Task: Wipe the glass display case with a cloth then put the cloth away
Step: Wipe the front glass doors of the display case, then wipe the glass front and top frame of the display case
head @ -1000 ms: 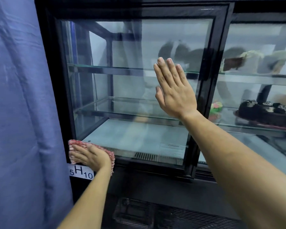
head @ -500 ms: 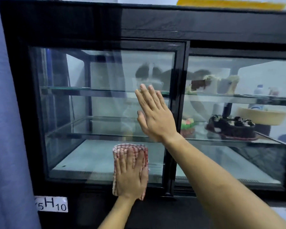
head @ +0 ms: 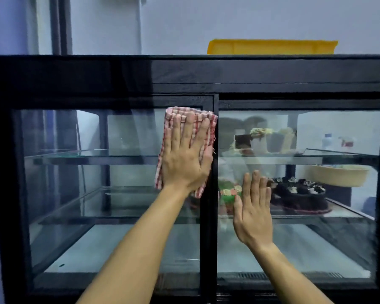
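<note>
Glass display case is holding a chocolate cake on its middle right shelf. Left hand, fingers spread flat, is pressing the red-checked cloth against the left pane's upper right corner; right hand is resting open-palmed on the right pane.

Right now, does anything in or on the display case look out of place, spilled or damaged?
Nothing stands out. The glass door looks whole, the chocolate cake sits level on its shelf, and the left hand presses the checked cloth flat on the pane.
</note>
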Available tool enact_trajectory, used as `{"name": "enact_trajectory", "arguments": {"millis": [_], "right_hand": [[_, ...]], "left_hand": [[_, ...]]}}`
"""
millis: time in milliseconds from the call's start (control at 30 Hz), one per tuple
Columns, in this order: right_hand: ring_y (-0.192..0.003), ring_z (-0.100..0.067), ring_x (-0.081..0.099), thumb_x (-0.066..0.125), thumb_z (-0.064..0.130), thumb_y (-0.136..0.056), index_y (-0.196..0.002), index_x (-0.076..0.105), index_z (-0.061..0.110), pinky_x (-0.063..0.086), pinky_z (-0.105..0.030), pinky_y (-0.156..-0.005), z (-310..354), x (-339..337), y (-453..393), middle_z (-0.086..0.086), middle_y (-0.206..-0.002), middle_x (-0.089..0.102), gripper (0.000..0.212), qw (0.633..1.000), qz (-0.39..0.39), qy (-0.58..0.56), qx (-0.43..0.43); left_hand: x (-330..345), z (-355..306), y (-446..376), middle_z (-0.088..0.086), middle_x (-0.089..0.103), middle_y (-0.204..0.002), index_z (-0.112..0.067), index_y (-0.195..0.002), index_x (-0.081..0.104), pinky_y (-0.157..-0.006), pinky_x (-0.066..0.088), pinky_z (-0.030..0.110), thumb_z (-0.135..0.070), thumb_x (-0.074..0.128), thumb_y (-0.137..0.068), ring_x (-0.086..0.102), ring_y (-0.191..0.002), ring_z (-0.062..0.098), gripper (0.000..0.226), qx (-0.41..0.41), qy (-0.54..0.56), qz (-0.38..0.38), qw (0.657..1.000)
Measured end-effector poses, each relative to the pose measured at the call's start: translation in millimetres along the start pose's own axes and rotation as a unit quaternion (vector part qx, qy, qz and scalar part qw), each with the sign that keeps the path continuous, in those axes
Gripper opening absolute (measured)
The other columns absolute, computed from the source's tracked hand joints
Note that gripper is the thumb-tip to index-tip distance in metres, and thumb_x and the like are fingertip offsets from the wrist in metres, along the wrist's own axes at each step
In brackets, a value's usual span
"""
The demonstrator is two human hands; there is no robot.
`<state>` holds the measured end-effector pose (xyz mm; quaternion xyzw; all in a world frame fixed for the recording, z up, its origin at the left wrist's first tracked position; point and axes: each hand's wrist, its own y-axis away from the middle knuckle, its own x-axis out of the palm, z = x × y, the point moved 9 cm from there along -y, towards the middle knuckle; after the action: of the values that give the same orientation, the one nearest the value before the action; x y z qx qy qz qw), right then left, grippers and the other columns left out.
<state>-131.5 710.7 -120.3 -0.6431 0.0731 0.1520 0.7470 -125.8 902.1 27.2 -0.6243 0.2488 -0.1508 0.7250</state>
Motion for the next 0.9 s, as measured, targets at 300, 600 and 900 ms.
{"name": "enact_trajectory", "arguments": {"millis": [300,600,900], "right_hand": [[-0.161,-0.035,0.004,0.017,0.038,-0.110,-0.167,0.008,0.007,0.005,-0.052,-0.130,0.0,4.4,1.0,-0.017,-0.174,0.006,0.065,0.999,-0.032,0.030,0.000],[-0.161,-0.033,0.009,0.022,0.040,-0.109,-0.165,0.017,0.007,0.003,-0.046,-0.131,-2.8,4.7,1.0,-0.016,-0.173,0.013,0.065,0.996,-0.061,0.056,-0.016],[-0.161,-0.031,0.010,0.029,0.038,-0.108,-0.163,0.029,0.006,0.009,-0.050,-0.129,1.3,-0.2,-0.3,-0.010,-0.174,0.014,0.063,0.998,-0.067,-0.018,0.001]], "left_hand": [[-10.1,2.1,-102.2,0.008,0.002,-0.175,-0.028,-0.168,0.012,-0.130,-0.001,0.053,-0.050,0.026,-0.100,-0.003,-0.161,0.034,0.072,-0.088,-0.022,-0.034,0.995],[-3.2,-61.3,-158.3,0.000,-0.014,-0.174,-0.036,-0.166,-0.003,-0.129,-0.006,0.054,-0.046,0.015,-0.106,-0.017,-0.160,0.029,0.063,-0.015,0.006,0.069,0.997],[-11.3,-27.4,-158.6,0.002,0.004,-0.176,-0.034,-0.167,0.015,-0.129,-0.003,0.049,-0.048,0.027,-0.108,-0.004,-0.161,0.033,0.061,0.130,-0.071,0.022,0.989]]}}
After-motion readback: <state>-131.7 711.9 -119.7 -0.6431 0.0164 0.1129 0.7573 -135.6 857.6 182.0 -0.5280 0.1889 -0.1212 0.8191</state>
